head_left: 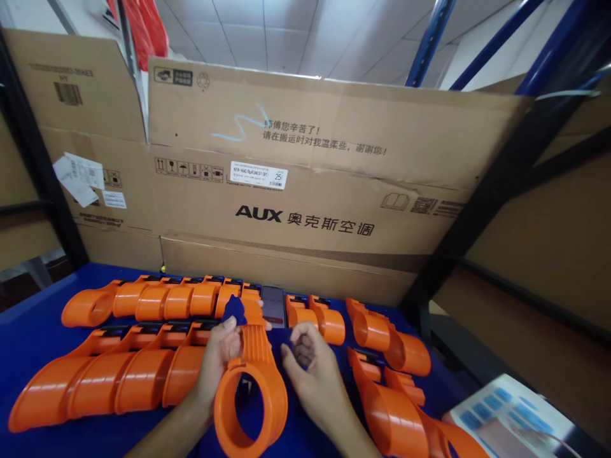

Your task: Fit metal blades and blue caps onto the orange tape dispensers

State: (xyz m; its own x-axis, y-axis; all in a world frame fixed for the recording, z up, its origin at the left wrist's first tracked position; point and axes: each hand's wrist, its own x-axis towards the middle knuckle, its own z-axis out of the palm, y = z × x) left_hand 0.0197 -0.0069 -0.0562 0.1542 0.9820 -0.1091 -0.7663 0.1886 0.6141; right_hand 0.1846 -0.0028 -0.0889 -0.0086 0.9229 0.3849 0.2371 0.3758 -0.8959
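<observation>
My left hand (220,346) is closed around the ribbed neck of an orange plastic tape dispenser (281,397), whose wide ring hangs toward me. Under my left thumb a small dark blue piece (234,310) sits at the dispenser's upper end. Just to the right is my right hand (312,362), fingers curled and thumb apart, with nothing visible between them. It appears not to touch the dispenser. Similar orange dispensers with black tops lie in a back row (179,301) and a front row (146,378) on the left.
More orange dispensers (408,353) lie on the right of the blue table (28,331). A dark, flat, phone-like object (273,305) is at the back. A white device with blue keys (513,413) stands at right. A cardboard sheet (305,191) and dark frame posts (470,203) bound the table.
</observation>
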